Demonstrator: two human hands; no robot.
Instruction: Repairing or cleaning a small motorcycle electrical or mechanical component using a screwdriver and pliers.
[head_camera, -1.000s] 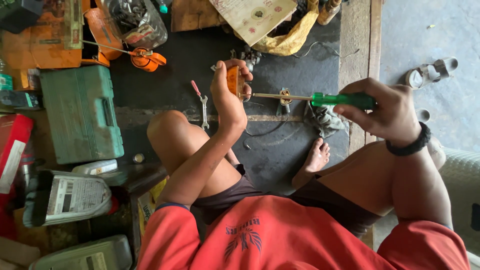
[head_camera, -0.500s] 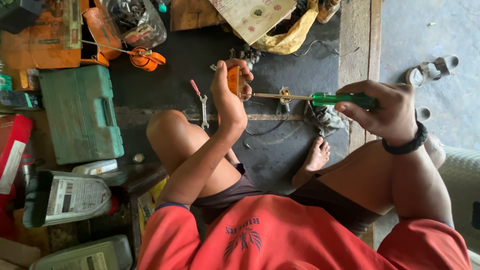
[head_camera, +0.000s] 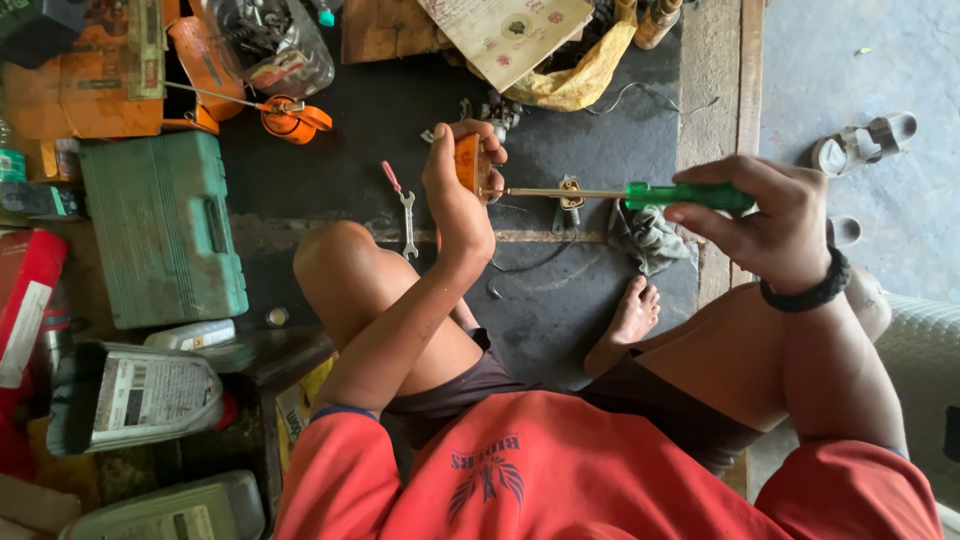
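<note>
The person sits low with both knees bent and spread, a bare foot (head_camera: 628, 318) tucked in between them. The left hand (head_camera: 458, 190) is raised ahead of the left knee (head_camera: 335, 262), forearm sloping up from the elbow, its fingers curled tight around something small with the thumb folded over the top. The right hand (head_camera: 765, 222) is held out level with it, well apart, above the right thigh, fingers and thumb pinched closed, knuckles turned upward. A black band (head_camera: 808, 293) circles the right wrist. Both upper arms stay close to the torso.
</note>
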